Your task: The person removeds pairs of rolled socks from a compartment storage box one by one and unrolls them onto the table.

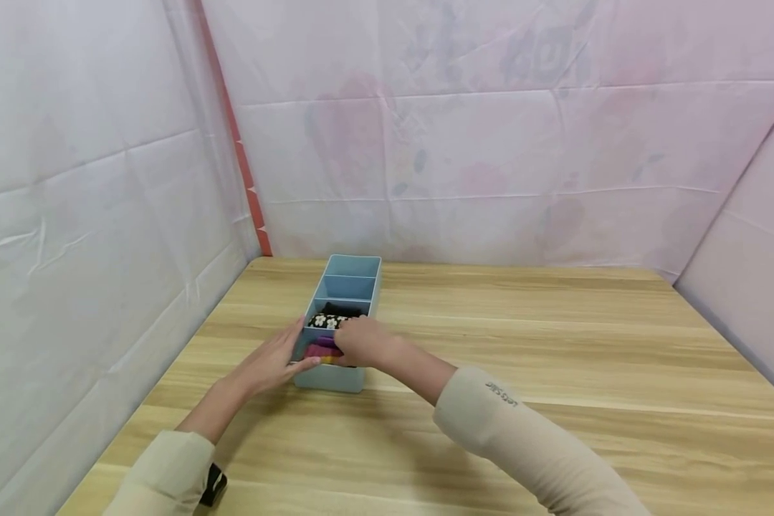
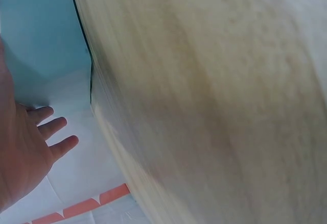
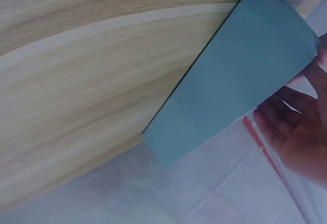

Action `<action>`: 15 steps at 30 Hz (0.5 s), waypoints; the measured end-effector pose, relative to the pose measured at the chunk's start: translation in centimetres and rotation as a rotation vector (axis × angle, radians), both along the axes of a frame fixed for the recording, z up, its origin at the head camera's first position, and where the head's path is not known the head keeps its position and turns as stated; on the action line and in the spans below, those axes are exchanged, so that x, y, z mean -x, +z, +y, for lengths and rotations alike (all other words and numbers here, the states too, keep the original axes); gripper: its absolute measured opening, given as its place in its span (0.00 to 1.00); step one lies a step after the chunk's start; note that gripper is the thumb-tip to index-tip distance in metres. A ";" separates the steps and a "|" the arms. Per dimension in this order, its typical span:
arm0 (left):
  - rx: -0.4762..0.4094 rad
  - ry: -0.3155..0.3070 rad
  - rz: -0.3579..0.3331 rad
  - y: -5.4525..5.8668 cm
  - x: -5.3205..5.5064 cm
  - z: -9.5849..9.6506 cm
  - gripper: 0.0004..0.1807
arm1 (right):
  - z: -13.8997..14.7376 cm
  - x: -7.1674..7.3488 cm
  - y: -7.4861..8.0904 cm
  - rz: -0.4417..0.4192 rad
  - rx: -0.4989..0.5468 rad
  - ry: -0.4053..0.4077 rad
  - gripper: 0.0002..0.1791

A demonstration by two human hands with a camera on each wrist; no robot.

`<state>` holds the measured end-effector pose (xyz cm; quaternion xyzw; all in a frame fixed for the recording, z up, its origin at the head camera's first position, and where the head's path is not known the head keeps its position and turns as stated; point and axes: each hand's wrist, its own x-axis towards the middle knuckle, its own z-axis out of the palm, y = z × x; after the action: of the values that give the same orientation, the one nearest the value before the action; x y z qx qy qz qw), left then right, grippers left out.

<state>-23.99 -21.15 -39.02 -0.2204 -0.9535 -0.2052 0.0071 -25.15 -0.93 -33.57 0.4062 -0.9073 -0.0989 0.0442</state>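
Observation:
A light-blue divided storage box [image 1: 330, 378] stands lengthwise on the table, its near end toward me. In its nearest compartment lies a folded pink, purple and yellow cloth [image 1: 321, 350]. My right hand [image 1: 365, 342] reaches over the right wall with bent fingers down at this cloth; the fingertips are hidden, and I cannot tell whether they grip it. My left hand [image 1: 269, 364] rests along the box's left side, fingers extended, thumb reaching across the near compartment. The left wrist view shows its fingers [image 2: 52, 127] spread beside the blue wall. A black cloth with white flowers [image 1: 327, 321] fills the compartment behind.
The two far compartments [image 1: 348, 288] of the box show bare blue walls. A small black object [image 1: 214, 485] lies beside my left sleeve. The wooden table [image 1: 555, 344] extends far to the right, and white fabric walls [image 1: 464, 158] enclose its back and sides.

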 end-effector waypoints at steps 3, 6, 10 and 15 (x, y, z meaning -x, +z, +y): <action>0.004 0.004 -0.009 0.1 0.0 0.1 0.51 | -0.4 -0.2 0.1 0.003 -0.053 -0.032 0.17; 0.010 0.008 -0.016 0.2 0.1 0.2 0.52 | -0.7 -0.3 0.3 -0.034 -0.073 -0.055 0.15; 0.015 0.008 -0.016 0.2 0.2 0.1 0.52 | -1.0 0.0 0.5 -0.122 -0.081 -0.051 0.12; 0.016 0.001 -0.023 0.2 0.1 0.1 0.52 | -1.1 0.5 0.7 -0.248 -0.086 -0.066 0.09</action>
<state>-24.12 -21.06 -38.77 -0.2175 -0.9553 -0.2001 -0.0055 -25.63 -1.99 -32.91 0.3867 -0.9137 -0.0878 -0.0891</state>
